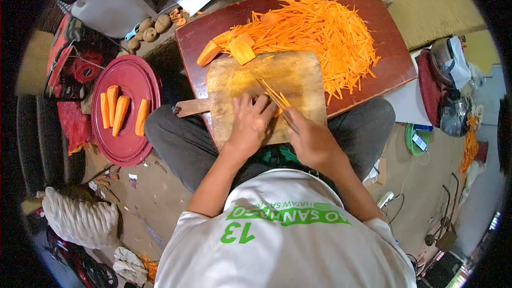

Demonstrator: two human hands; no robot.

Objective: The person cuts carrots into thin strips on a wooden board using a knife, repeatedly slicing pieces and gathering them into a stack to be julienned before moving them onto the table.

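Observation:
My right hand (310, 140) grips a knife (290, 121) whose blade points away from me over the wooden cutting board (226, 82). My left hand (249, 121) rests on the board with its fingers curled over a piece of carrot (277, 111), mostly hidden beneath them. Thin carrot strips (281, 97) lie along the blade. Beyond the board spreads a big heap of carrot strips (341, 42). Two thicker carrot chunks, one cut flat (242, 49) and one at the left (208, 54), sit at the board's far edge.
The board lies over the near edge of a low red-brown table (388, 42). To the left, a round red lid (141, 72) bears several peeled carrots (121, 114). Brown round vegetables (150, 34) and a blue-handled peeler (131, 33) are behind it. A phone (420, 142) lies in a green basket at right.

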